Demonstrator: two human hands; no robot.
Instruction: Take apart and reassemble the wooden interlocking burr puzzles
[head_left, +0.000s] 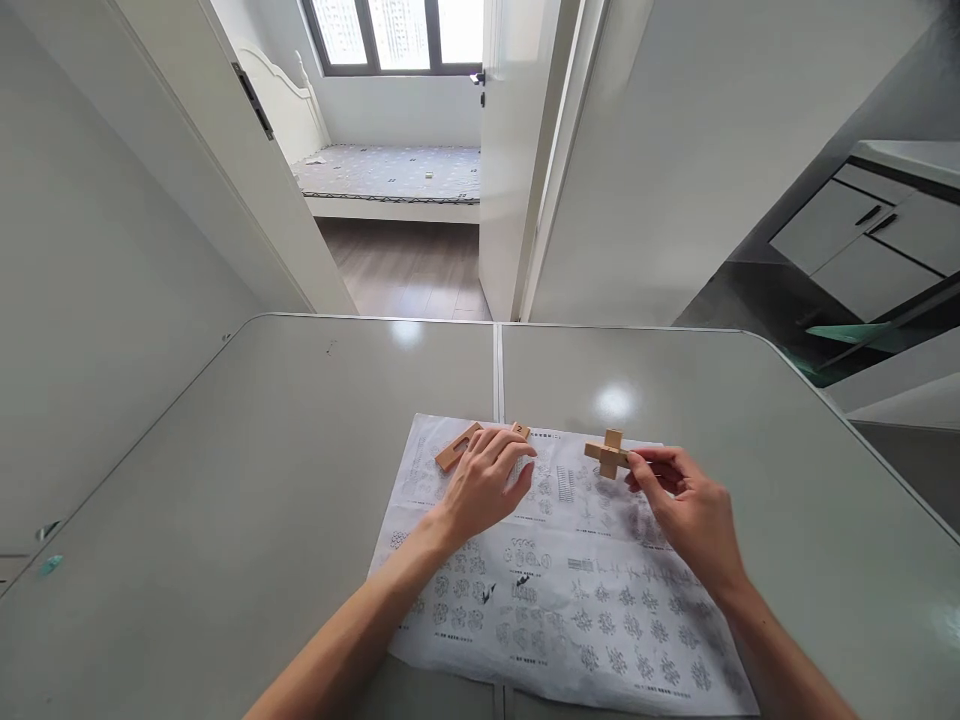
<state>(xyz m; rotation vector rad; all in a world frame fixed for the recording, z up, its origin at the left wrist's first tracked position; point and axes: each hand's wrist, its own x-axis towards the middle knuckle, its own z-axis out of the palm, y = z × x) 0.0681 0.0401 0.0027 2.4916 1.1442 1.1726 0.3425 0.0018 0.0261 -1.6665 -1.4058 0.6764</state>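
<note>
Between the thumb and fingers of my right hand [686, 500] is one arm of a cross-shaped wooden puzzle assembly [609, 455], held just above the sheet's upper right part. My left hand [491, 475] hovers over the sheet's upper left, palm down with its fingers spread and slightly bent. Under or beside its fingertips lies a notched wooden puzzle piece [456, 449]. Another wooden piece [520, 430], marked with a 2, shows past the fingers, mostly hidden by them. Both hands are above a creased instruction sheet [540, 625] printed with rows of puzzle diagrams.
The sheet lies on a glossy grey table [247, 530] with a seam down its middle. Past the far edge, an open door [517, 150] leads to a room with a bed [390, 172]. White cabinets [862, 230] stand at the right.
</note>
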